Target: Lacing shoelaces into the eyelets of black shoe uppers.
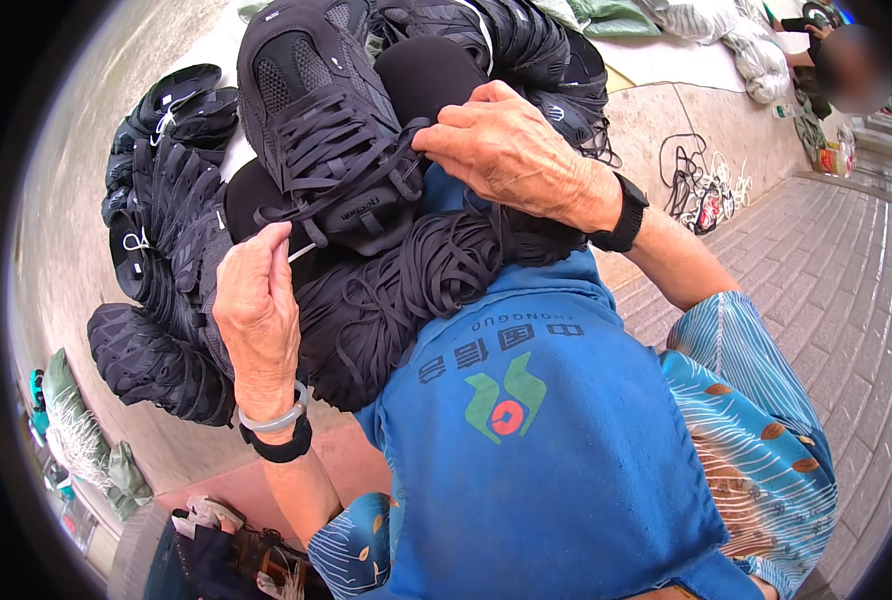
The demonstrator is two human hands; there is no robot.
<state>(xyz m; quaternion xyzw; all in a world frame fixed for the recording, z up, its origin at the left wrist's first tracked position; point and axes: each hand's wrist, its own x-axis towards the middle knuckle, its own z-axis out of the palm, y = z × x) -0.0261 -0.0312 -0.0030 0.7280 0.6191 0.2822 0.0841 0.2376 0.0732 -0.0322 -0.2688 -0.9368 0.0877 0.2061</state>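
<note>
A black sneaker (288, 72) lies in front of me with its toe pointing away. Flat black shoelaces (331, 140) criss-cross its upper. My left hand (256, 310) is closed in a pinch at the left of the shoe's collar, on a black lace that runs from the shoe. Beside its fingertips a short, thin white piece shows; what it is I cannot tell. On the other side, my right hand (516, 160) pinches a lace by the shoe's tongue, its fingertips partly hidden. A thick bundle of loose black laces (441, 265) rests across my lap, over a blue apron (566, 460).
Stacked black shoes (171, 190) stand at the left, with more black shoes (536, 50) behind. Black and white laces (706, 185) lie on a concrete ledge at the right, above grey paving (796, 260). Another person (816, 45) is at the far right.
</note>
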